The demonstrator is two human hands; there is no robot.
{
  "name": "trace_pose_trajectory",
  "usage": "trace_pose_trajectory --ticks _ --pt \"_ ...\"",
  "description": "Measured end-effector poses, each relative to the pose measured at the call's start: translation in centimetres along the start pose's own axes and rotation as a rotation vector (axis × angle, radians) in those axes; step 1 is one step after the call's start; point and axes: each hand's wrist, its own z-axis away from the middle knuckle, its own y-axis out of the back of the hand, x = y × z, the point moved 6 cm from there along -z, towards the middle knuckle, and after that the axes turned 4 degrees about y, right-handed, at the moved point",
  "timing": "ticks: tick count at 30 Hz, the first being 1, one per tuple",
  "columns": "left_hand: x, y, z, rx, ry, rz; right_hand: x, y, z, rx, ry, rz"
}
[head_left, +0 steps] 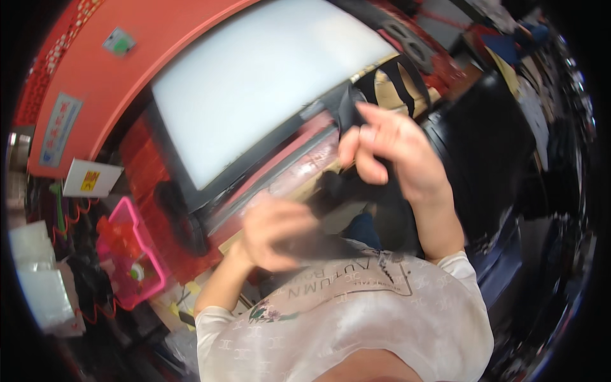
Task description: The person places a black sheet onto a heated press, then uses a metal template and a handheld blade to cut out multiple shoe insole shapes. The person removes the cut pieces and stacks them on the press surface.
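My left hand [277, 232] is smeared by motion in front of my shirt. Its fingers curl around a dark, thin, blurred piece [328, 247] that stretches off to the right across my lap. My right hand [398, 149] is raised near the front right corner of a white board [267, 83]. Its fingers are apart, some bent and one stretched out, and I make out nothing gripped in them. Just beyond its fingertips a black flap [349, 107] hangs at the board's edge.
A large red machine [153, 54] curves over the board's far left side. Black cut strips [398, 86] lie at the board's right corner. A pink basket [137, 254] with red and green things stands at left. Black sheet material [484, 140] covers the right side.
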Motion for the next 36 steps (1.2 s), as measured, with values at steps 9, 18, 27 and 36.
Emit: trace_pose_trajectory --ticks 9,18,27,36 --pt "-8.1 -26.6 -18.6 -0.799 0.473 -0.274 4.5 -0.5 19.4 0.350 0.088 0.217" --pt "-7.5 -55.6 -14.5 -1.091 1.126 0.470 8.7 0.4 52.3 1.093 0.353 0.375" --pt "38.0 -85.9 -4.3 -1.603 0.757 0.865 13.1 -13.8 94.7 2.448 -0.048 0.467" --pt "64.4 -97.3 1.7 -1.806 0.629 1.326 9.6 -24.6 105.6 2.791 -0.323 0.974"
